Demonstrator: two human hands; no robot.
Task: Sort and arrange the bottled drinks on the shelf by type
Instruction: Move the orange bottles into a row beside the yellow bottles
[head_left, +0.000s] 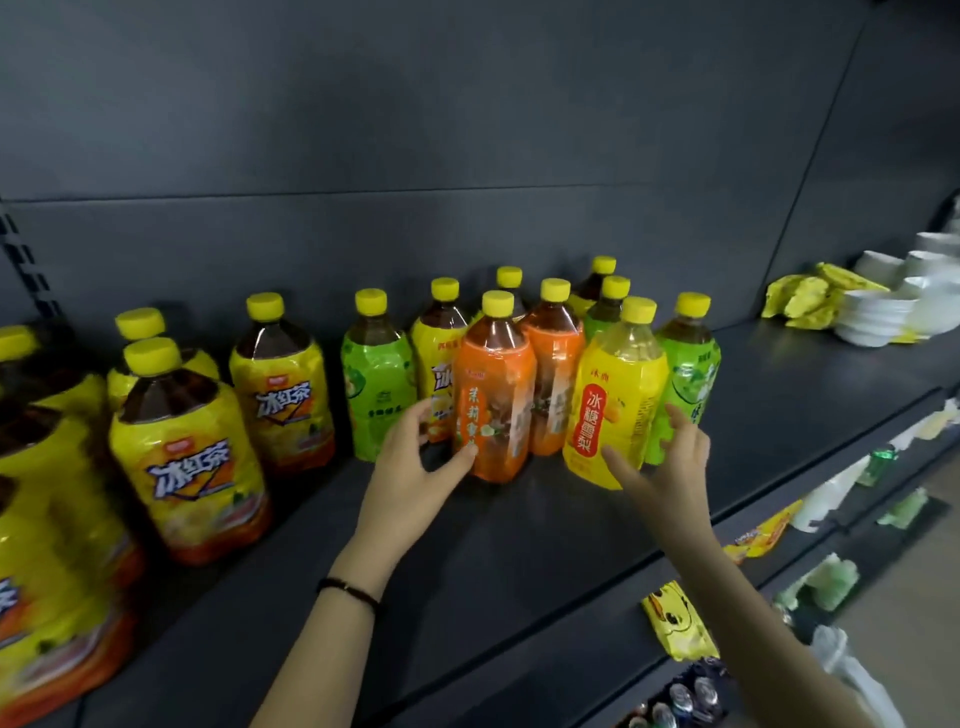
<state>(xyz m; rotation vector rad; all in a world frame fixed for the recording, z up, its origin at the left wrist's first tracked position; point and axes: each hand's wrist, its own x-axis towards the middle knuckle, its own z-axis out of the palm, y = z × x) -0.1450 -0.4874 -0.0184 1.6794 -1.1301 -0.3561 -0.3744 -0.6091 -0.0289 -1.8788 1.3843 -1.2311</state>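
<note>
Bottled drinks with yellow caps stand on a dark grey shelf. Several yellow-label iced tea bottles fill the left side. In the middle cluster an orange-label bottle stands at the front, a second orange one behind it, and a pale yellow pear-drink bottle to its right. Green-label bottles flank the cluster. My left hand is open, its thumb and fingertips touching the lower left of the front orange bottle. My right hand is open, fingers spread around the base of the pear-drink bottle.
White bowls and yellow packets sit at the shelf's far right end. Lower shelves at the right hold snack packets and small items. The shelf's front edge runs diagonally below my arms. A dark panel backs the shelf.
</note>
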